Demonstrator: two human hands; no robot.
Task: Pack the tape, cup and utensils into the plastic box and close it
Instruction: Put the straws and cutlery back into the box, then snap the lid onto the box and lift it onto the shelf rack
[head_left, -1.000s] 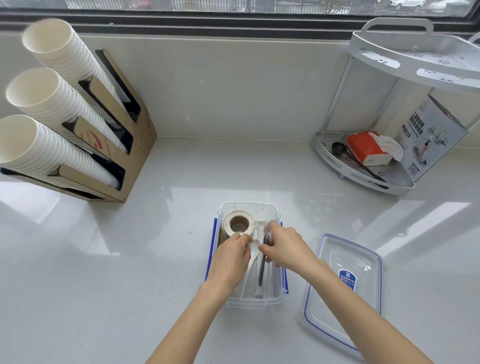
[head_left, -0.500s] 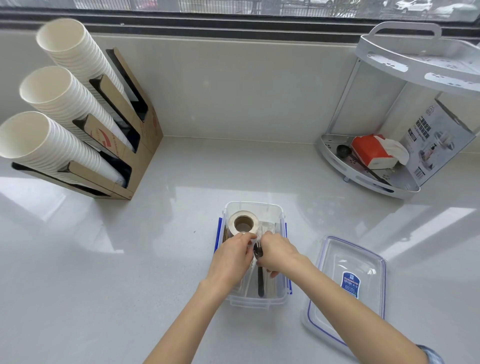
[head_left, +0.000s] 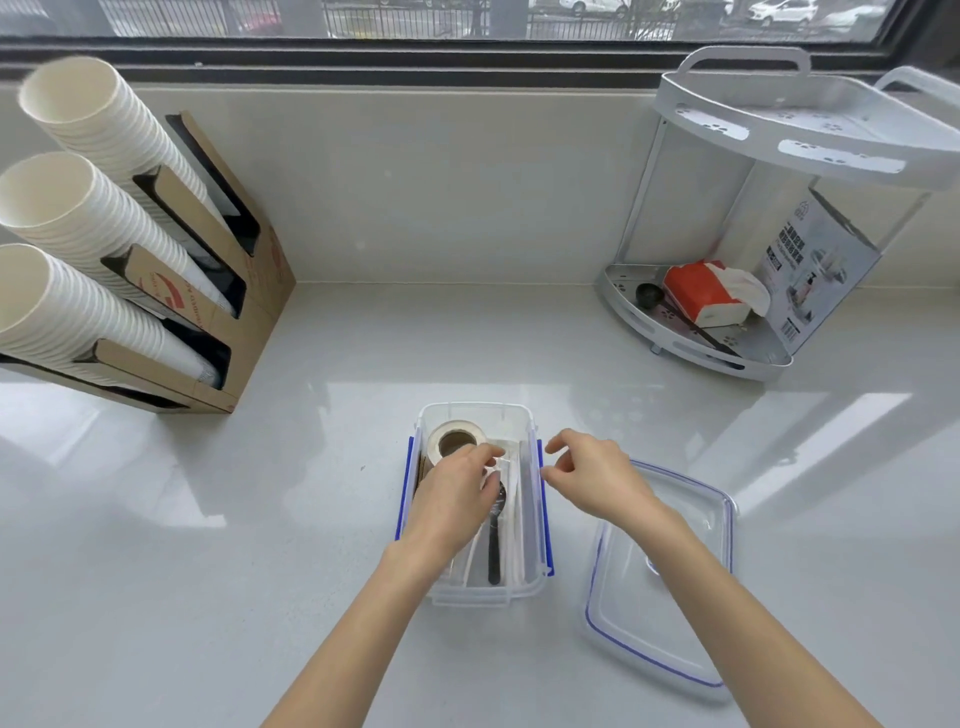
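A clear plastic box (head_left: 519, 592) with blue side clips stands on the white counter in front of me. A roll of tape (head_left: 451, 440) lies in its far left corner. A black spoon (head_left: 494, 540) and wrapped white utensils (head_left: 514, 483) lie lengthwise inside. My left hand (head_left: 453, 499) rests inside the box over the utensils, fingertips pinching the wrapped pieces beside the tape. My right hand (head_left: 592, 478) hovers just right of the box's rim, fingers apart and holding nothing. The clear lid (head_left: 670, 582) lies flat to the right. No cup shows inside the box.
A cardboard holder (head_left: 228, 291) with three slanted stacks of white paper cups (head_left: 88, 218) stands at the back left. A white corner rack (head_left: 727, 322) at the back right holds a red tissue pack, a black scoop and a printed box. A window ledge runs behind.
My right hand has lifted out of the box and moved right, letting go of the black spoon, which now lies in the box. My left hand stays inside near the tape.
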